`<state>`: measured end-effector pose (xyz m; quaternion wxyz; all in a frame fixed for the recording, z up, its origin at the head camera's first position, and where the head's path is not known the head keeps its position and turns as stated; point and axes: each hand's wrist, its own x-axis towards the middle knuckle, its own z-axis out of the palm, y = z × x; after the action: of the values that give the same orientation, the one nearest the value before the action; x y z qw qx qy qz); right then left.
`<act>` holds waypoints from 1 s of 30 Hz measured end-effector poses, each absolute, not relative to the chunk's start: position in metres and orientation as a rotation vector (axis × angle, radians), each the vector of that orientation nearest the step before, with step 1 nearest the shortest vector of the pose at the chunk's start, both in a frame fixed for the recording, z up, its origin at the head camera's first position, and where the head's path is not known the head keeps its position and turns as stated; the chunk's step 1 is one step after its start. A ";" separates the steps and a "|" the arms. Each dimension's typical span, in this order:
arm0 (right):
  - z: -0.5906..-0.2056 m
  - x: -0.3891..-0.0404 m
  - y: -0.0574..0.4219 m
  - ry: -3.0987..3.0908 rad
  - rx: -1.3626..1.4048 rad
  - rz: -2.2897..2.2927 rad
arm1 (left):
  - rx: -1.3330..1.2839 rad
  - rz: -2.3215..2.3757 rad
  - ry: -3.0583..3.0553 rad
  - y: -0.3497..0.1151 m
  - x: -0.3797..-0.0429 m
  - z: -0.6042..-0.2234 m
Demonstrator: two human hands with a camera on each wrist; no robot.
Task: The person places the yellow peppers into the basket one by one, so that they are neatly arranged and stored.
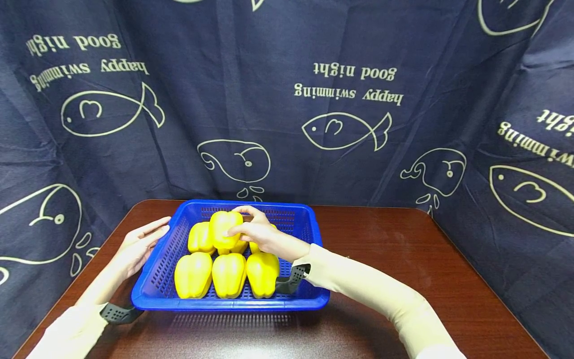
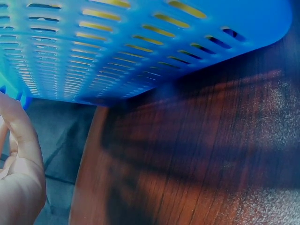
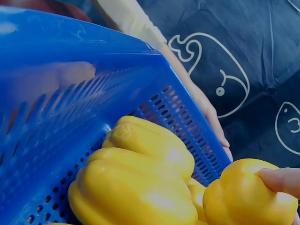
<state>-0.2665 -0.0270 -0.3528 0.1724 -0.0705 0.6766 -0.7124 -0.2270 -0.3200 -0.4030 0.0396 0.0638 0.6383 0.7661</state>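
My right hand grips a yellow bell pepper between thumb and fingers, above other peppers inside a blue plastic basket. In the right wrist view, the thumb presses on the side of this held pepper. A front row has three peppers, the left one, the middle one and the right one. Behind them lie more, such as one at the left, partly hidden by the held pepper and my hand. My left hand rests against the basket's left side, its fingers extended.
The basket stands on a dark red-brown wooden table, whose surface extends to its right. Dark blue cloth printed with fish and lettering hangs behind and at both sides. Black straps sit on both wrists, the left strap near the basket's front corner.
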 end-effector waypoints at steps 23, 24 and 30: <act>-0.355 -0.256 -0.030 1.997 -0.186 -1.928 | 0.166 2.345 1.963 -0.319 -0.228 -0.401; -0.355 -0.257 -0.030 1.989 -0.184 -1.928 | 0.161 2.344 1.965 -0.319 -0.228 -0.401; -0.355 -0.258 -0.024 1.958 -0.184 -1.934 | 0.109 2.328 1.980 -0.320 -0.227 -0.403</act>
<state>-0.2580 -0.0238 -0.3553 0.1903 -0.0656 0.6968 -0.6884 -0.2274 -0.3203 -0.4029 0.0417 0.0355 0.6470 0.7605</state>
